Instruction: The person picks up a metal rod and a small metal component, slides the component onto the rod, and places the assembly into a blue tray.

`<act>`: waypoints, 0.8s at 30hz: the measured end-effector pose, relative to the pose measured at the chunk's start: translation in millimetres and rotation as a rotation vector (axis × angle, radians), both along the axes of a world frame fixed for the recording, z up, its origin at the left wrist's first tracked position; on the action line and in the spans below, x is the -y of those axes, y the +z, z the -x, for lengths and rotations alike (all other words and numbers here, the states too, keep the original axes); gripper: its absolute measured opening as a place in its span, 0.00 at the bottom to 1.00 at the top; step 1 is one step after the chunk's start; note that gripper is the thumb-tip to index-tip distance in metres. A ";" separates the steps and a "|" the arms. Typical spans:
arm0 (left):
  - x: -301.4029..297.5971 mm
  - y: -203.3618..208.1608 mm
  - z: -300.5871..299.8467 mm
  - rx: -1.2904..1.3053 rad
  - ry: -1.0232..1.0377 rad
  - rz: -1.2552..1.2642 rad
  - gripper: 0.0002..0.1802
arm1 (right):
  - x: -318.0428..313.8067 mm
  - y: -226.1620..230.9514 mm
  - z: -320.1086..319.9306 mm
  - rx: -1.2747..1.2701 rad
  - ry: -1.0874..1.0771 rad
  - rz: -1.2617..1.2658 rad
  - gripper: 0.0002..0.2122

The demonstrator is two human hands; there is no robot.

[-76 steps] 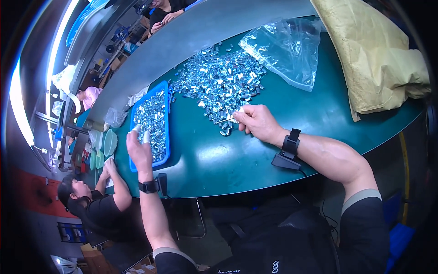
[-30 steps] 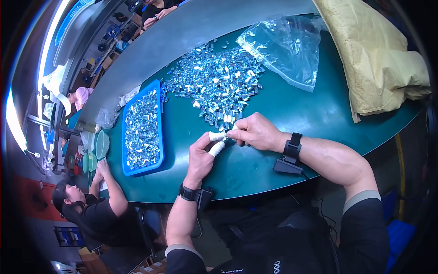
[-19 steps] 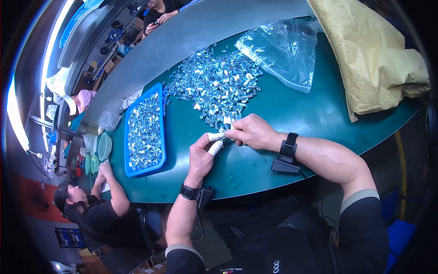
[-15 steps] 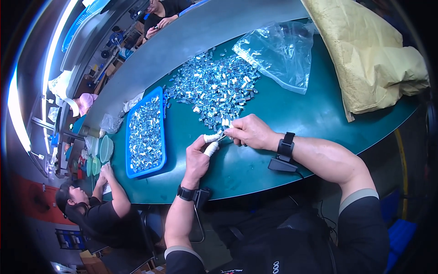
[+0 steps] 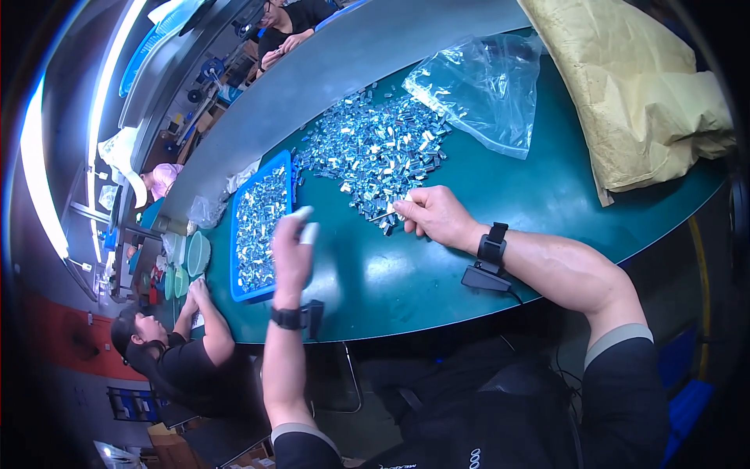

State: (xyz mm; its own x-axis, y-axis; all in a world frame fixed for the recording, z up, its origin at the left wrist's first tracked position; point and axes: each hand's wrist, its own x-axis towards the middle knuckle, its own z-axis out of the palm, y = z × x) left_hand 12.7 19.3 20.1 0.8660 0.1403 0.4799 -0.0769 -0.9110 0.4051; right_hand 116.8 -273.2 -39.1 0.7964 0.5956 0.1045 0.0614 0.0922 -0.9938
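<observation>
At the near edge of a heap of small shiny pieces, the right hand has a narrow grip on a thin tool.

Well left of that grip, the left hand blurs beside a blue tray; whether its white-wrapped fingertips hold anything, I cannot tell. The work looks partway along: pieces cover the tray, while the big heap ahead of the right grip lies loose on the bench.
</observation>
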 end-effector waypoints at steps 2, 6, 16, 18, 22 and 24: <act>40.9 -9.7 -15.6 -0.105 -0.115 -0.040 0.18 | 2.3 -0.3 0.0 0.021 -0.010 0.018 0.18; 61.0 -23.3 -30.4 -0.097 -0.186 -0.151 0.16 | -2.9 0.0 3.2 -0.029 -0.051 -0.059 0.18; 79.1 -31.1 -0.7 -0.164 -0.116 0.281 0.12 | 0.4 0.0 1.4 0.071 -0.032 0.041 0.15; 79.5 -30.1 -0.3 -0.173 -0.133 0.295 0.11 | -0.1 -0.1 4.1 0.109 -0.028 0.066 0.14; 78.6 -31.3 0.3 -0.178 -0.156 0.338 0.11 | -0.1 1.4 6.0 0.131 -0.032 0.067 0.14; 79.8 -32.2 0.2 -0.181 -0.166 0.358 0.11 | -0.1 1.5 5.9 0.182 -0.048 0.121 0.13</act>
